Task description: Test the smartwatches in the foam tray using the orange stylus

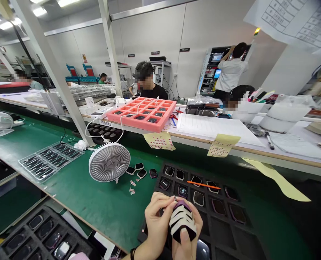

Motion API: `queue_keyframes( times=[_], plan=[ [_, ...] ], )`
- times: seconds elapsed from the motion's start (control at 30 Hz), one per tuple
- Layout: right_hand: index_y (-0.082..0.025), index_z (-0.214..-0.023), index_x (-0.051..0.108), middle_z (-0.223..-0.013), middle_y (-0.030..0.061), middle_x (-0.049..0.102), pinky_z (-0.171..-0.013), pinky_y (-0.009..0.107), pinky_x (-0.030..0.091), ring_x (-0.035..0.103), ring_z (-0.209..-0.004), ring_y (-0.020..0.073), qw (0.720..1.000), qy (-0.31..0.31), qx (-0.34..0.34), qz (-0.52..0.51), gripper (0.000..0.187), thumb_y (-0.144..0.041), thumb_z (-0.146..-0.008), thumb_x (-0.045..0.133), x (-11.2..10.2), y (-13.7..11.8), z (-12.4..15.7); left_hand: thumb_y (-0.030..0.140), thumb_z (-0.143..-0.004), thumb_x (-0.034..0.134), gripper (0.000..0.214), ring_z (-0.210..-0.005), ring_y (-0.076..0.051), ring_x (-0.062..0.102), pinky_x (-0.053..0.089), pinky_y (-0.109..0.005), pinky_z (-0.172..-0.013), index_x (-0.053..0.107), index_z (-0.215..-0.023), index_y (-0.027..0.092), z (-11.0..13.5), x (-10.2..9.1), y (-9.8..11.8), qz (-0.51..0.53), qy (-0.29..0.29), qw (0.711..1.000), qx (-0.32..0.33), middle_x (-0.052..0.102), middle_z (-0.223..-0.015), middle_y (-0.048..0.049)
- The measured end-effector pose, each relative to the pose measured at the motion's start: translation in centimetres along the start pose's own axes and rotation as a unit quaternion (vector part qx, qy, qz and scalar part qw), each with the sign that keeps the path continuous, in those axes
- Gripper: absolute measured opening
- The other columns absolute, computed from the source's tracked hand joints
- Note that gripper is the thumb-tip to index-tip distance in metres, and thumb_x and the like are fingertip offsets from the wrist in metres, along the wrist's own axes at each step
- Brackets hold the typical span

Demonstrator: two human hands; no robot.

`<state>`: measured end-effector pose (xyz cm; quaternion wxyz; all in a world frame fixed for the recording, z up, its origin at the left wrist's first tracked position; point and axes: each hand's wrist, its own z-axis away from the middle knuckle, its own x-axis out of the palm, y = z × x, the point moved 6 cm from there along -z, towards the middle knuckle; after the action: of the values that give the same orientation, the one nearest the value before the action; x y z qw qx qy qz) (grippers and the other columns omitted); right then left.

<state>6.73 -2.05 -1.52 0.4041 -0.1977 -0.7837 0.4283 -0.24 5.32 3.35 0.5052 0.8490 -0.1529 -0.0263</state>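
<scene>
My right hand (189, 236) grips a small dark watch body (182, 219) with white strips across its back and a purple edge. My left hand (157, 221) pinches at the top left edge of the same watch body. Both hands hover over the near end of a black compartment tray (222, 231) on the green mat. Several tray pockets hold watch bodies, and an orange stick (203, 185) lies across the tray's far rows.
A small white desk fan (109, 162) stands left of the tray, with loose watch bodies (139, 170) and paper scraps beside it. A clear tray (50, 157) lies further left; another black tray (38, 236) sits below. A pink tray (142, 112) and other people are behind.
</scene>
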Motion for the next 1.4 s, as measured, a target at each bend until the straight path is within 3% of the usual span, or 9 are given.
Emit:
queue_keyframes(
  times=[0.23,0.37,0.5,0.7,0.8,0.93,0.97,1.03,1.4],
  plan=[
    [-0.029,-0.12,0.047,-0.122,0.0086,0.051,-0.09,0.049,0.041,0.05,-0.113,0.0314,1.0,-0.012,0.009,0.0,0.05,-0.051,-0.077,0.059,-0.7,-0.1,-0.2,0.034,-0.076,0.069,0.017,-0.079,-0.016,0.059,0.046,-0.026,-0.07,0.072,-0.07,0.018,0.4,1.0,-2.1,0.184,-0.122,0.953,-0.206,0.063,-0.089,-0.0049],
    [-0.03,-0.12,0.048,-0.124,0.0071,0.05,-0.095,0.051,0.036,0.044,-0.119,0.0318,0.999,-0.029,0.039,-0.006,0.051,-0.052,-0.076,0.059,-0.4,-0.6,-0.2,0.032,-0.068,0.075,0.02,-0.077,-0.013,0.058,0.043,-0.02,-0.061,0.067,-0.078,0.017,0.9,1.5,-2.3,0.314,-0.163,0.857,-0.375,0.062,-0.098,-0.0055],
    [-0.027,-0.122,0.047,-0.122,0.0103,0.052,-0.087,0.048,0.043,0.053,-0.108,0.0312,0.993,-0.046,0.107,-0.009,0.055,-0.054,-0.076,0.058,-0.7,0.3,0.1,0.03,-0.066,0.074,0.03,-0.07,-0.011,0.056,0.044,-0.02,-0.065,0.067,-0.092,0.016,2.2,2.1,-2.1,0.395,-0.213,0.747,-0.49,0.06,-0.079,-0.003],
    [-0.029,-0.122,0.049,-0.128,0.0084,0.049,-0.083,0.044,0.047,0.051,-0.112,0.0311,0.987,-0.052,0.148,-0.013,0.056,-0.05,-0.072,0.063,-1.4,1.9,0.6,0.028,-0.063,0.078,0.033,-0.048,-0.006,0.043,0.036,-0.016,-0.049,0.064,-0.09,0.017,2.7,1.3,-3.7,0.376,-0.189,0.752,-0.508,0.042,-0.053,0.0066],
    [-0.031,-0.125,0.046,-0.117,0.0076,0.055,-0.075,0.041,0.05,0.058,-0.098,0.0275,0.978,-0.077,0.184,-0.063,0.058,-0.045,-0.073,0.065,-0.3,2.0,0.4,0.034,-0.066,0.075,0.036,-0.048,-0.009,0.047,0.038,-0.018,-0.049,0.061,-0.094,0.017,1.5,0.1,-5.0,0.3,-0.256,0.782,-0.483,0.044,-0.051,0.0069],
    [-0.033,-0.134,0.035,-0.107,0.0068,0.057,-0.061,0.037,0.049,0.059,-0.072,0.0198,0.967,-0.084,0.217,-0.102,0.058,-0.04,-0.081,0.058,1.2,0.9,-0.3,0.033,-0.082,0.056,0.018,-0.082,-0.02,0.061,0.048,-0.029,-0.067,0.06,-0.087,0.017,-3.7,-6.1,-8.0,-0.118,-0.212,0.932,-0.269,0.063,-0.089,-0.0065],
    [-0.032,-0.135,0.033,-0.106,0.0071,0.057,-0.059,0.036,0.049,0.058,-0.069,0.0191,0.967,-0.079,0.218,-0.105,0.058,-0.04,-0.082,0.057,1.3,0.5,-0.5,0.029,-0.085,0.052,0.015,-0.088,-0.021,0.06,0.048,-0.031,-0.073,0.061,-0.09,0.018,-5.0,-8.0,-8.4,-0.281,-0.175,0.925,-0.188,0.063,-0.096,-0.0074],
    [-0.032,-0.135,0.034,-0.106,0.0076,0.057,-0.057,0.036,0.048,0.058,-0.067,0.0186,0.968,-0.07,0.217,-0.106,0.057,-0.039,-0.083,0.057,1.4,0.0,-0.9,0.021,-0.087,0.046,0.02,-0.101,-0.025,0.056,0.045,-0.037,-0.084,0.061,-0.101,0.018,-6.4,-10.3,-9.3,-0.538,-0.158,0.825,-0.072,0.059,-0.111,-0.0101],
    [-0.033,-0.134,0.035,-0.1,0.0056,0.06,-0.05,0.031,0.046,0.057,-0.064,0.0171,0.952,-0.041,0.265,-0.147,0.054,-0.038,-0.084,0.055,1.3,-0.2,-1.4,0.009,-0.088,0.044,0.023,-0.092,-0.024,0.058,0.046,-0.034,-0.081,0.066,-0.091,0.012,-6.8,-11.7,-12.6,-0.638,-0.263,0.723,-0.035,0.063,-0.097,-0.0115]
  ],
)
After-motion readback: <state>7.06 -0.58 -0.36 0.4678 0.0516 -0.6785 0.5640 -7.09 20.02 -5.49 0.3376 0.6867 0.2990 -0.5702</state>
